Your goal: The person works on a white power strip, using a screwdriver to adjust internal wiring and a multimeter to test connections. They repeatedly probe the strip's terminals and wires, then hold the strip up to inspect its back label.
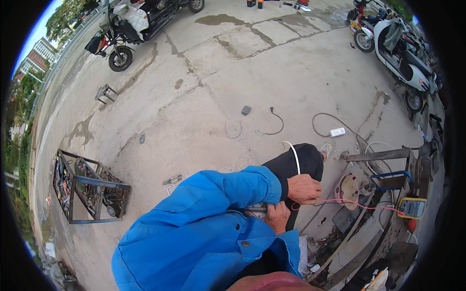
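Concrete ground (208, 106): pale and cracked, with darker damp patches and several cords lying on it.
Handlebar vehicle (141, 24): parked at the upper left, a pale quilted cover over its front.
White scooter (395, 60): parked at the upper right, near other two-wheelers.
Open metal rack (99, 179): on the ground at the left, filled with tools and small parts.
Blue jacket (204, 218): worn by the person, the left sleeve reaching across to the right.
Small stool (105, 93): well apart from the person, beyond the rack.
Left grip (303, 189): over the black-trousered leg (298, 162), fingers curled and closed on the white cable (294, 156).
Right grip (277, 217): just below the left, fingers bent beside a grey metal part (257, 209); cannot tell what, if anything, they pinch.
Yellow multimeter (412, 207): at the far right.
Power strip (337, 132): white, beyond the leg, with a grey cord.
White cable: arching up from the left grip above the leg.
Pink wire (359, 205): running from beside both grips to the multimeter.
Grey metal part: partly hidden between jacket and right grip.
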A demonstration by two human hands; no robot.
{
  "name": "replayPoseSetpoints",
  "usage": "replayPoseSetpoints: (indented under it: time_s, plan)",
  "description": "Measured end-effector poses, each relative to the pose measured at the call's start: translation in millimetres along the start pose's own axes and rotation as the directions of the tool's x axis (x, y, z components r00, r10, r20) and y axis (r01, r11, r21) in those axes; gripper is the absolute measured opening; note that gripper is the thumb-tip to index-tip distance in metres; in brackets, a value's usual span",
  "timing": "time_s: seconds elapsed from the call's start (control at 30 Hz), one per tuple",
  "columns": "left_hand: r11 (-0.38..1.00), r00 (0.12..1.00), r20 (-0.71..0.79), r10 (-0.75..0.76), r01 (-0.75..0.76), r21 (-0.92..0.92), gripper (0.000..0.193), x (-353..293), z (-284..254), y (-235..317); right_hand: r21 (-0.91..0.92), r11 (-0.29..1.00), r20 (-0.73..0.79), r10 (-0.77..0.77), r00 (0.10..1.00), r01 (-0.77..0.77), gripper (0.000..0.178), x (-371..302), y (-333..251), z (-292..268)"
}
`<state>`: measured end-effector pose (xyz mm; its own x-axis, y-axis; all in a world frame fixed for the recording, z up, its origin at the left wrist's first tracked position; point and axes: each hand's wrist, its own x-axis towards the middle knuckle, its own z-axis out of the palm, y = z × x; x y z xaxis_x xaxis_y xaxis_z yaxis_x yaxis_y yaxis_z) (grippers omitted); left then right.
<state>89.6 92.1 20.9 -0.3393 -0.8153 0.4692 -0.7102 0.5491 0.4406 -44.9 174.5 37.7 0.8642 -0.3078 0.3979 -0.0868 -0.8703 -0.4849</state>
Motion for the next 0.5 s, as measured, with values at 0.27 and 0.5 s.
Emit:
replayPoseSetpoints:
  time_s: [0.27,0.5]
  plan:
    - [1.0,1.0,0.015,-0.006,0.006,-0.008,0.029,13,-9,10,0.066,0.995,0.01,0.069,0.998,-0.07,0.07,-8,-1,-12]
    - [0.999,1.0,-0.009,-0.015,0.014,-0.048,0.021,8,-26,32,0.047,0.996,0.075,0.071,0.995,-0.075,0.076,-17,-15,-9]
